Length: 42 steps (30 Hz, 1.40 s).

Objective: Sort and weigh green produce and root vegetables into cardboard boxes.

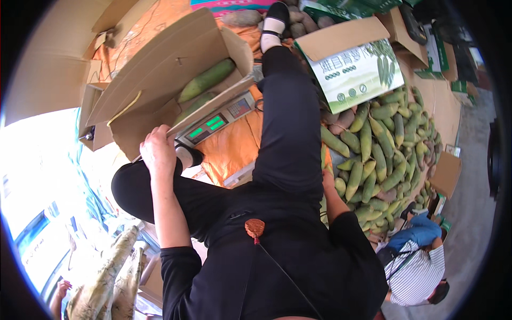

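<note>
My left hand [159, 150] grips the near edge of an open cardboard box [146, 80], fingers bent over its rim. Inside the box lie two long green radishes [207, 80]. The box rests on a digital scale [234, 109] whose display glows green. My right hand [326, 180] is low beside my right thigh, next to a large heap of green radishes [381, 154]. The thigh hides most of that hand, so its fingers and anything in them do not show.
A white and green printed carton [354, 69] stands at the heap's far side. Darker root vegetables [306, 24] lie beyond my foot. Orange sheeting [226, 154] covers the ground under the scale. At the right, a person in a striped shirt [418, 272] bends near the heap.
</note>
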Tool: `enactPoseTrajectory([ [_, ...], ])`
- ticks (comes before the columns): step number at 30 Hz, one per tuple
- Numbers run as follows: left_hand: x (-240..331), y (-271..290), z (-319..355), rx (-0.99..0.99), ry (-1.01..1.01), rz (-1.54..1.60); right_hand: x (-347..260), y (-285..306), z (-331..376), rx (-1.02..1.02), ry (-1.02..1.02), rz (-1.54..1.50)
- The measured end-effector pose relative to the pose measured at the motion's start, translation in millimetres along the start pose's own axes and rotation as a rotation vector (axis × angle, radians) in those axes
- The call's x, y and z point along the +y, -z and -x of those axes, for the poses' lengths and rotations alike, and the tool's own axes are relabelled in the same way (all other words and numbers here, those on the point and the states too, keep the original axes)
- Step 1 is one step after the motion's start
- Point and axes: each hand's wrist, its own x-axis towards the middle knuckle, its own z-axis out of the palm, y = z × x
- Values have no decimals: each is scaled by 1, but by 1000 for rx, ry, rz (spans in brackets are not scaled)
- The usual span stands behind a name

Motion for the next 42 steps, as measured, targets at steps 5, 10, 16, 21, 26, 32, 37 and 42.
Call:
enactPoseTrajectory([
  [5, -7, 4, 8, 22, 22, 20, -139, 36, 72, 101, 201, -24],
  [10, -3, 2, 7, 4, 13, 24, -239, 87, 116, 209, 385, -116],
  [16, -11, -3, 10, 45, 25, 69, -385, 129, 183, 304, 903, -325],
  [21, -10, -1, 11, 50, 21, 57, -493, 114, 242, 232, 1259, -499],
  [26, -10, -3, 11, 57, 8, 60, -565, 29, 251, -124, 1352, -644],
  [32, -12, -4, 14, 71, -7, 50, -601, -97, 245, -492, 1250, -273],
  [37, -10, -2, 11, 47, -14, 23, -613, -160, 266, -214, 1533, 372],
  [42, -9, 0, 9, 33, 2, 52, -615, -175, 284, -252, 1629, 248],
])
